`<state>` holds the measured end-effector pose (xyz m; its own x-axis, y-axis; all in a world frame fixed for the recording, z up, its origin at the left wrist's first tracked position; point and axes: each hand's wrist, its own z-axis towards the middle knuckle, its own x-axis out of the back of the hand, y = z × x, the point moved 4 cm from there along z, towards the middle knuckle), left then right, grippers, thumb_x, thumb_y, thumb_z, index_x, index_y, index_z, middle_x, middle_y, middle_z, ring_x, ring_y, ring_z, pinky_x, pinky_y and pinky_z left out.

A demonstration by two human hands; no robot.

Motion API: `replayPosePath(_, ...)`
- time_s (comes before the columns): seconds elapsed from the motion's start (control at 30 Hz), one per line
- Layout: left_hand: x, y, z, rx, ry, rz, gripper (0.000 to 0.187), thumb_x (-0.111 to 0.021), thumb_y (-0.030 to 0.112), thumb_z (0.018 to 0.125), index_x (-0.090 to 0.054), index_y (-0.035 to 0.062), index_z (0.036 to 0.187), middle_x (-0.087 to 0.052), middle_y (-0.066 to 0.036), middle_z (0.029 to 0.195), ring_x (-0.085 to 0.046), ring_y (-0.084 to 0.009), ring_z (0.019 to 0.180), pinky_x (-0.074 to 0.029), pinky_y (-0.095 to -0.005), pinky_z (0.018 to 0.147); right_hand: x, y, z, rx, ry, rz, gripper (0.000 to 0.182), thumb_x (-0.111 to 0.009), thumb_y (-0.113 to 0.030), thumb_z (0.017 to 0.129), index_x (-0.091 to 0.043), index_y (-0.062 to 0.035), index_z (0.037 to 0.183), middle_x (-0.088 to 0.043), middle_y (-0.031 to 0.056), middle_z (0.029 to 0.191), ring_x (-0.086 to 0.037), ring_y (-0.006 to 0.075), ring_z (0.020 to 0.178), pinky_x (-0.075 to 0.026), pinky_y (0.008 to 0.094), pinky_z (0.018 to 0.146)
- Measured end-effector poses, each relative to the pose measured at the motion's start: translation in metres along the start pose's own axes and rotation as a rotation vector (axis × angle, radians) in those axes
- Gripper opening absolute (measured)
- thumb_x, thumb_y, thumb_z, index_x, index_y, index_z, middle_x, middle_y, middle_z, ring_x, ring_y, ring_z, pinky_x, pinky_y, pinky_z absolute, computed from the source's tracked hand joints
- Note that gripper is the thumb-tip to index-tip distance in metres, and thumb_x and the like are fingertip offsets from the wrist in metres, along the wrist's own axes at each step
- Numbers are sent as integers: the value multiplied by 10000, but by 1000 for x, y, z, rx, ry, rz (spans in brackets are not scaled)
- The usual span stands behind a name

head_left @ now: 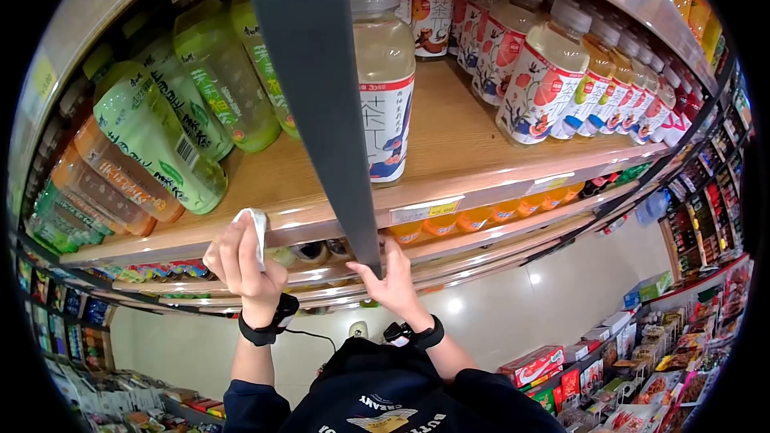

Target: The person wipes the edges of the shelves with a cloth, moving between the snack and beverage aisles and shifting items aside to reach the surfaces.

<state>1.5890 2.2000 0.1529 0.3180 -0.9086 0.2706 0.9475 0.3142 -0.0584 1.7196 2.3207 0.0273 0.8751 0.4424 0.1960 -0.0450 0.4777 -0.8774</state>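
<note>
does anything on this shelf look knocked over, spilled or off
I see no spill or damage. One bottle beside the dark post stands alone near the front edge of the shelf, set apart from the bottles at right by bare wood. The green bottles at left seem to lean, but that may be lens distortion.

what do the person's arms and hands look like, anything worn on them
Both the left hand and right hand are bare, no gloves. Each wrist has a black strap, left and right, with a small dark device on its inner side. A thin black cable trails by the left one. The dark navy sleeves leave the forearms uncovered.
</note>
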Motion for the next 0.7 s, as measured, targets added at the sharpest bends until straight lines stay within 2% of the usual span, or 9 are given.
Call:
replayPosePath(0.17, 4, -22, -7, -39, 48, 41, 299, -498, -41, 743, -644, -4, 1001, -640, -116, 1037, -535, -268, 890, -388, -353, 801, -3, 4, -1, 19, 21, -22, 510, -738, -213, 767, -461, 56, 1099, -579, 241, 958, -587, 385, 863, -476, 401, 764)
replayPosePath(0.27, 7, -31, -9, -26, 75, 46, 308, -495, -41, 732, -642, -4, 1001, -638, -117, 1021, -532, -271, 887, -397, -358, 810, -3, 5, -2, 17, 20, -6, 487, -739, -196, 763, -465, 44, 1086, -589, 219, 928, -598, 357, 833, -478, 387, 745)
replayPosePath(0.3, 8, -36, -11, -31, 90, 41, 353, -478, -58, 691, -638, -12, 1002, -635, -122, 1015, -521, -282, 898, -403, -368, 816, -2, 1, -1, 52, 34, -24, 467, -731, -174, 766, -469, 41, 1086, -596, 205, 919, -602, 341, 818, -479, 374, 738)
replayPosePath(0.4, 12, -49, -14, -14, 144, 91, 275, -531, 18, 712, -655, 29, 957, -660, -83, 970, -533, -266, 879, -413, -355, 796, -5, 1, -2, 68, 58, 16, 430, -708, -135, 775, -471, 41, 1089, -594, 197, 936, -600, 324, 832, -474, 354, 748)
replayPosePath(0.43, 13, -53, -16, -14, 148, 93, 261, -544, 41, 730, -652, 41, 967, -658, -78, 972, -535, -262, 882, -412, -359, 801, -5, 0, -2, 37, 44, 36, 422, -702, -127, 776, -471, 42, 1086, -591, 190, 943, -596, 305, 836, -470, 346, 752)
replayPosePath(0.47, 15, -58, -16, -10, 150, 82, 266, -547, 34, 721, -649, 46, 966, -655, -74, 988, -539, -253, 884, -411, -356, 810, -6, 0, -2, 46, 42, 19, 412, -692, -105, 781, -464, 43, 1091, -587, 167, 934, -583, 253, 827, -464, 326, 753)
replayPosePath(0.53, 18, -69, -22, -34, 125, 58, 390, -471, -30, 668, -638, -15, 1020, -633, -127, 1025, -507, -306, 924, -409, -385, 836, -9, 7, -6, -18, 46, 100, 395, -676, -73, 788, -456, 44, 1095, -580, 142, 927, -562, 202, 821, -455, 303, 755)
replayPosePath(0.57, 20, -76, -24, -33, 131, 56, 369, -478, -18, 688, -636, -12, 1021, -635, -129, 1025, -513, -310, 923, -412, -393, 831, -12, 10, -8, -47, 48, 145, 390, -663, -51, 793, -449, 41, 1107, -575, 115, 925, -539, 162, 819, -445, 285, 753)
replayPosePath(0.7, 31, -106, -28, -36, 139, 42, 308, -488, -12, 710, -622, 8, 987, -642, -126, 1015, -547, -309, 886, -410, -398, 818, -16, 11, -10, -35, 117, 116, 417, -660, -37, 791, -444, 40, 1140, -582, 92, 918, -535, 145, 816, -440, 275, 752)
